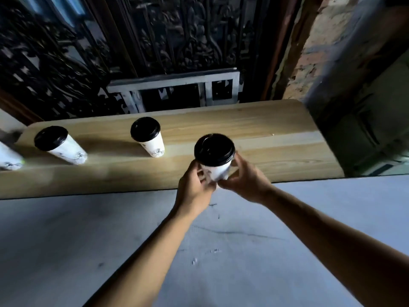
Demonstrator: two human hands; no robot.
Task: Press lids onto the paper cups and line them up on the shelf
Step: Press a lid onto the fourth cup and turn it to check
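Two hands — left hand (194, 185), right hand (241, 180) — clamped on lidded cup (215, 165) | above shelf (265, 138) | risk: squeezing pops lid (214, 149) — or uneven row spacing.

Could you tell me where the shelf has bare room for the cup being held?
The shelf is bare right of the middle cup, out to its rounded end. The left holds another lidded cup and one at the frame edge.
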